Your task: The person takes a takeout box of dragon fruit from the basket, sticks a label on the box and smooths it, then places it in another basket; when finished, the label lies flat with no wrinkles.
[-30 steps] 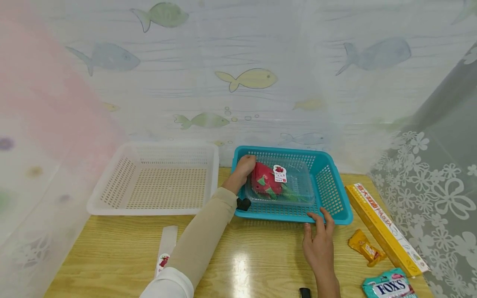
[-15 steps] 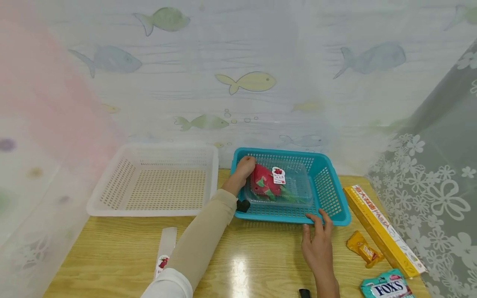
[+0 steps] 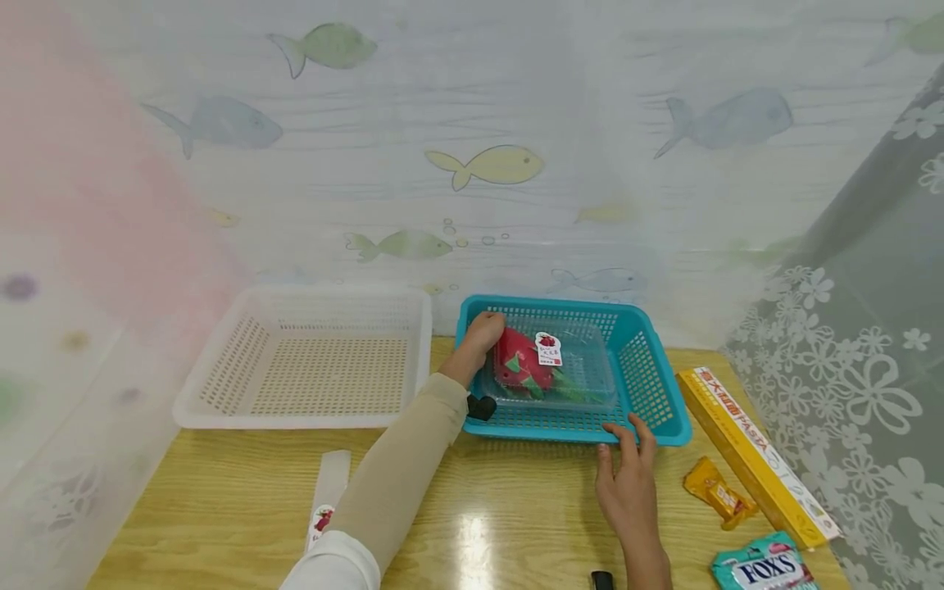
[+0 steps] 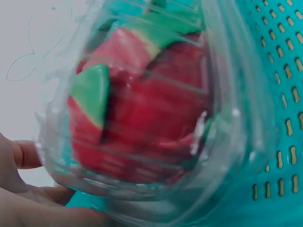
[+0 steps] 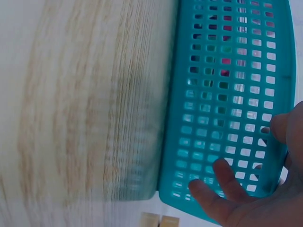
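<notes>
A clear plastic box with a red and green dragon fruit inside lies in the blue basket. A white label is stuck on its lid. My left hand grips the box by its left end; in the left wrist view that hand is at the near end, the fruit showing through the blurred plastic. At the basket's front right, my right hand holds the rim. Seen from the right wrist, some fingers of this hand press the outer wall while others show through the holes behind it.
A white basket stands left of the blue one. On the right lie a yellow pasta box, an orange wrapped snack and a green FOX'S bag. A white strip with a fruit label lies beside the left sleeve.
The head view has shifted slightly. Both hands keep their places on the plastic box and the blue basket.
</notes>
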### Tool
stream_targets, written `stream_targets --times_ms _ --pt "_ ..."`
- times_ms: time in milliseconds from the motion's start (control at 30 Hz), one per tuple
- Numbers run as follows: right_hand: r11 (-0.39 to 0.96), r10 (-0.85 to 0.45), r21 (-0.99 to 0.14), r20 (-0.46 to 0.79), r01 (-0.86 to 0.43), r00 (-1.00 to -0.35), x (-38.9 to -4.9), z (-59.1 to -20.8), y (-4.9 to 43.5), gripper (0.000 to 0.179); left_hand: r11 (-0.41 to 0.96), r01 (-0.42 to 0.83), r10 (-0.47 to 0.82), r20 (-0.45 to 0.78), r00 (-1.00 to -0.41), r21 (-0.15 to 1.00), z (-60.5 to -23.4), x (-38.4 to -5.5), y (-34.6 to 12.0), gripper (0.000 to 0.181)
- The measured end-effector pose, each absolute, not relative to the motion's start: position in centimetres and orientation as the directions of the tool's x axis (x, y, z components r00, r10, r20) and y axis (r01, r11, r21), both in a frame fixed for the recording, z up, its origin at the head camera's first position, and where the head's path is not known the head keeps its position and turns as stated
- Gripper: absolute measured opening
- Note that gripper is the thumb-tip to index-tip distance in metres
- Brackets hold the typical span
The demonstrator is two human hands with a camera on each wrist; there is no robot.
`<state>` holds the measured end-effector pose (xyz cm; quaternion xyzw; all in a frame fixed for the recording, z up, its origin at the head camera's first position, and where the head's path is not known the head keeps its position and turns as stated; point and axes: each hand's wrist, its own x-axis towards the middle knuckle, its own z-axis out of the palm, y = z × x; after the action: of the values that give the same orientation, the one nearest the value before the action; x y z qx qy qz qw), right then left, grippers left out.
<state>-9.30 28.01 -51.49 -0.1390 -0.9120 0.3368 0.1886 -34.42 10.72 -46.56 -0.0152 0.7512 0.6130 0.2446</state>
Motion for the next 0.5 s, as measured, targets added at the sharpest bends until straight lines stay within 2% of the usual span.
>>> stream_targets --times_ms 333,500 --pt "0.727 0.375 -0.674 0.234 0.128 -0.897 -9.9 -51.2 28.1 0.028 0.311 -0.267 0.287 -0.358 -0.888 0.912 -45.0 -34.3 10.4 0.061" --pt "0.725 0.376 -0.675 0.222 0.137 -0.900 -9.9 -51.1 28.2 0.028 0.408 -0.091 0.267 -0.214 -0.940 0.909 -42.9 -33.2 10.0 0.059"
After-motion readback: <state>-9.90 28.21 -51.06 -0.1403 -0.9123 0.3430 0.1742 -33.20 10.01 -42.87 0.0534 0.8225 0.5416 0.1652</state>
